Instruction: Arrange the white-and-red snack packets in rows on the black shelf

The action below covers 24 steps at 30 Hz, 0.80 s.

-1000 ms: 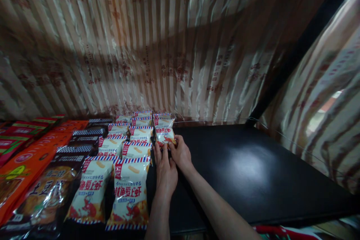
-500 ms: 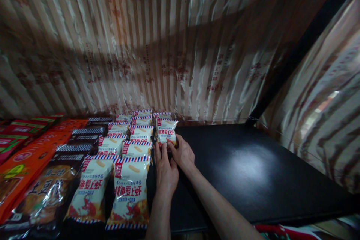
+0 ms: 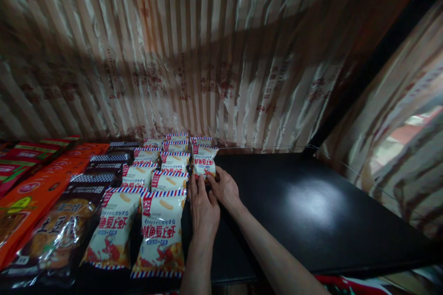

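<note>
A small white snack bag (image 3: 203,162) with red lettering and a striped top edge stands in the right-hand row, leaning back toward a similar bag (image 3: 201,141) behind it. My left hand (image 3: 204,205) grips its lower left corner, fingers pointing away from me. On the lower right, my right hand (image 3: 224,188) holds the same bag with bent fingers. The bag's bottom edge is partly hidden by both hands. Just left of my left hand, a larger-looking front snack bag (image 3: 162,233) of the same print heads the neighbouring row.
More rows lie to the left: white snack bags (image 3: 110,228), dark brown packets (image 3: 62,226), orange packets (image 3: 38,198) and red-green packets (image 3: 20,166). The black shelf (image 3: 277,221) extends right to a dark post (image 3: 367,62). Striped plastic sheeting (image 3: 221,55) hangs behind, with a thin string along the back.
Both hands stay on the same snack bag, which has shifted very slightly. The whole view has tilted a little; the other bags keep their places.
</note>
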Each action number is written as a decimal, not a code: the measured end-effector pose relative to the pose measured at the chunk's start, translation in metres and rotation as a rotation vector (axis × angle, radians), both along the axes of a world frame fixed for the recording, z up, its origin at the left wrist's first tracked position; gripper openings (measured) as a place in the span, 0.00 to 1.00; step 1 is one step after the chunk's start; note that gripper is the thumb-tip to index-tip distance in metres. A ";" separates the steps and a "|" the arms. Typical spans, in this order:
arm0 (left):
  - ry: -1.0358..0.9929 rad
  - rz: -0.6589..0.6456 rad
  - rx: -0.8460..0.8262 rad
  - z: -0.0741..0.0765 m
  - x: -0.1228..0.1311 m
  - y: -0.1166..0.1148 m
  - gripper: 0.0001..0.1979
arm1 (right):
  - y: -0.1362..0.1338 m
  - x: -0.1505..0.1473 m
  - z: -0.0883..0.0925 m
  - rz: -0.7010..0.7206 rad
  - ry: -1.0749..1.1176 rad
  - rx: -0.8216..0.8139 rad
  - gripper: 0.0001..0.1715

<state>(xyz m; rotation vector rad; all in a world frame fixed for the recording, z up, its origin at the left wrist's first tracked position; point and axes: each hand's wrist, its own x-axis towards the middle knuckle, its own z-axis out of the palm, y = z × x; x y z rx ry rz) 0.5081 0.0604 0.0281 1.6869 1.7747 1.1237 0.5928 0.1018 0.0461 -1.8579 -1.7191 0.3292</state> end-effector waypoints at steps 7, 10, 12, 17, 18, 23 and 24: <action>0.025 -0.006 0.064 -0.002 0.005 -0.004 0.26 | 0.002 0.006 0.002 -0.023 -0.038 0.026 0.23; 0.044 -0.004 0.085 -0.001 0.005 -0.007 0.25 | -0.013 0.008 0.003 -0.027 0.069 0.119 0.25; 0.056 0.001 0.076 0.005 0.004 -0.011 0.24 | -0.037 0.004 0.005 -0.039 0.192 0.224 0.24; 0.170 -0.199 -0.041 0.040 0.004 -0.035 0.23 | -0.128 -0.017 0.016 -0.065 0.588 0.357 0.23; 0.178 -0.254 -0.051 0.047 0.004 -0.042 0.22 | -0.147 -0.021 0.018 -0.077 0.636 0.358 0.23; 0.237 -0.518 -0.121 0.068 -0.014 -0.086 0.17 | -0.210 -0.029 0.012 -0.143 0.753 0.306 0.23; 0.262 -0.571 -0.158 0.067 -0.024 -0.094 0.16 | -0.216 -0.030 0.007 -0.115 0.743 0.268 0.22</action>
